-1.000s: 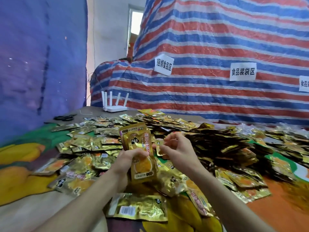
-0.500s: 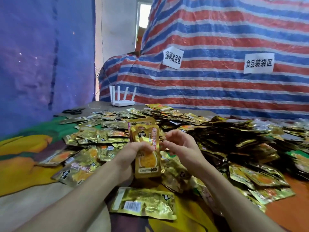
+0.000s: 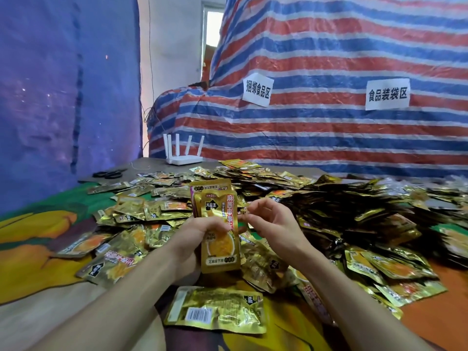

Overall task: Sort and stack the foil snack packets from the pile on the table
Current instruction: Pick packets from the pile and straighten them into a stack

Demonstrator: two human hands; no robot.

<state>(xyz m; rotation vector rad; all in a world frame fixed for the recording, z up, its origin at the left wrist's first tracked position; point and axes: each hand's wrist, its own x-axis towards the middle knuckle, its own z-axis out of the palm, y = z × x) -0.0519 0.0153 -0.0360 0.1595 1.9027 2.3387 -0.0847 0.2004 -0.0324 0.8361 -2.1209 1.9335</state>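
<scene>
grips a thin upright stack of foil packets [image 3: 219,207] in the left hand [image 3: 195,239], thumb across the front. hangs the right hand [image 3: 276,224] just beside the stack's right edge, fingers loosely curled, holding nothing. risks slick foil fanning out and slipping with any easing of that one-handed grip, dropping sorted packets back into the pile [image 3: 342,211] on the table [image 3: 38,262].

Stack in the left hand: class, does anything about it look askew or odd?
Yes. In the left hand, the stack is uneven: a rear packet sticks up above the front one, and its print looks upside down.
</scene>
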